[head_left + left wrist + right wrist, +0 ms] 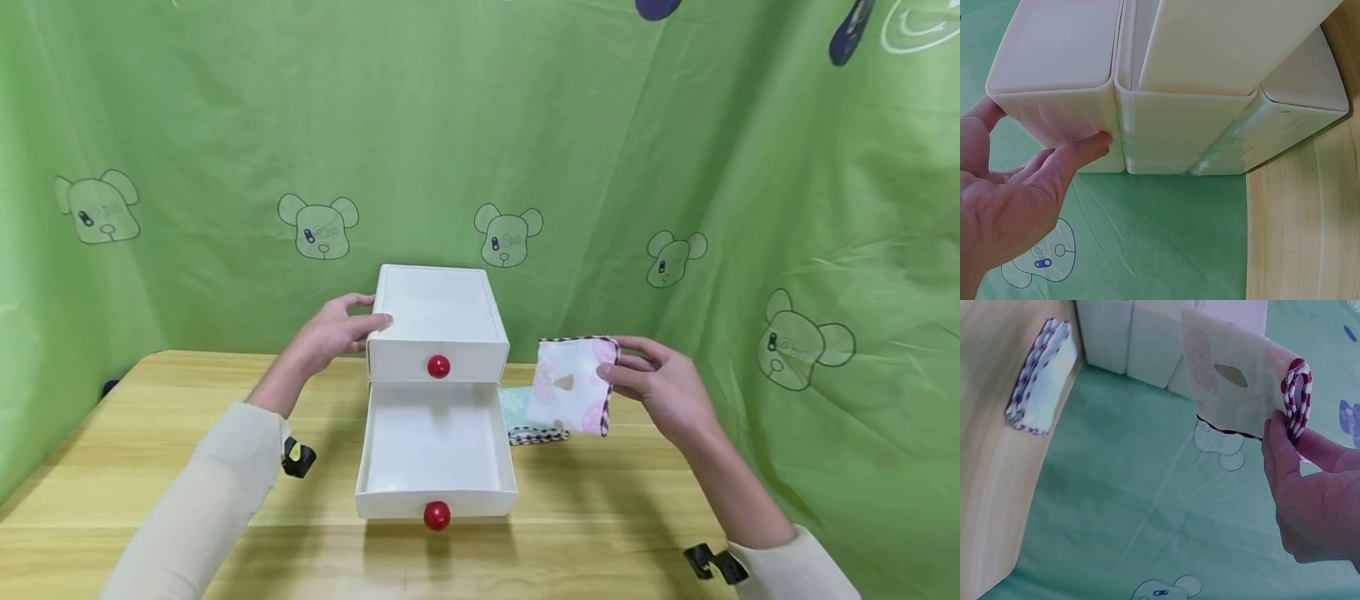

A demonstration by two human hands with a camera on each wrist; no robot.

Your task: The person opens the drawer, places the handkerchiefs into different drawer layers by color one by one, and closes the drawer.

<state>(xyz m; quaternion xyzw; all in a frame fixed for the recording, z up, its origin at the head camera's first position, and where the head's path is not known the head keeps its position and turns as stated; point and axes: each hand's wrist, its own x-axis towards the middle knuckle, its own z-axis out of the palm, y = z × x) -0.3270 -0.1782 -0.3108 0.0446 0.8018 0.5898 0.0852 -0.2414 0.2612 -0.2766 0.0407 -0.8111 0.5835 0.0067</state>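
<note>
A white drawer unit (442, 302) with red knobs stands upright on the table. Its top drawer is closed, and the drawer (435, 442) below is pulled out with a bare floor. My left hand (333, 329) touches the unit's upper left side, the thumb at its top edge; the left wrist view shows fingers lying against the side wall. To the right of the unit, my right hand (663, 387) pinches a folded white handkerchief (558, 392) with pink patches and a checked edge by its right side, raised above the table. A folded light-blue handkerchief (516, 406) lies partly behind it.
The light wooden table (187, 392) carries the unit near its back edge. A green curtain (420, 125) with bear-head drawings hangs behind and at both sides. In the left wrist view a third white compartment (1304, 81) shows beneath the pulled-out drawer.
</note>
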